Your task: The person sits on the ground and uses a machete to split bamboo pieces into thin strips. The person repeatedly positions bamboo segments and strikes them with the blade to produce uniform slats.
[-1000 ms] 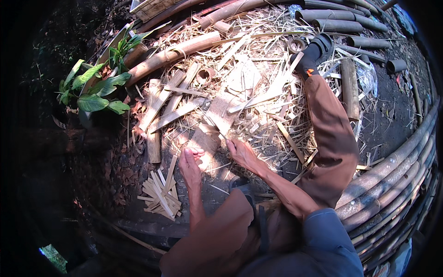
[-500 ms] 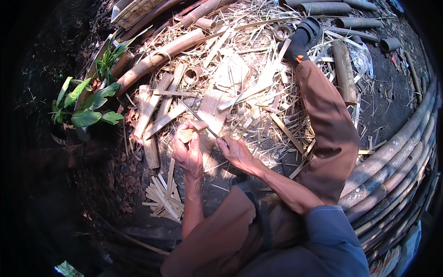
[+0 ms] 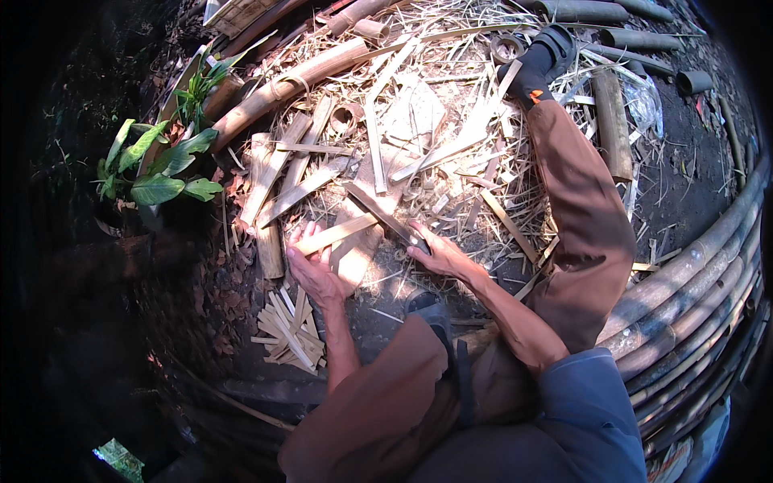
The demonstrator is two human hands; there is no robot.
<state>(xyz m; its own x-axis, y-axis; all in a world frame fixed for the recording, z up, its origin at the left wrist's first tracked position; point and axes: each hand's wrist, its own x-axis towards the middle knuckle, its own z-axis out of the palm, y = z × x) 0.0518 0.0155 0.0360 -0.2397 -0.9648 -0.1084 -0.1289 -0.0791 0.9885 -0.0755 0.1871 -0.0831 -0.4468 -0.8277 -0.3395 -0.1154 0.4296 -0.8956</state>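
Bamboo strip point(image 3: 342, 233), long axis diagonal, tip forward-right

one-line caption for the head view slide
Left hand holding a pale strip, right hand gripping a knife, beside scattered shavings.

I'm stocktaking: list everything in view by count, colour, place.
Held strip: one, tan, centre
Flat blade: one, dark, centre
Strip pile: one, pale, lower left
Shavings: countless, pale, upper centre
Bamboo lengths: several, tan, upper left
Poles: several, grey, right edge
Tubes: several, grey, top right
Plants: several, green, left
Crate: one, pale, top left
Plastic: one, clear, upper right
Trouser legs: two, brown, centre and right
Left hand: one, bare, holding strip
Right hand: one, bare, holding blade
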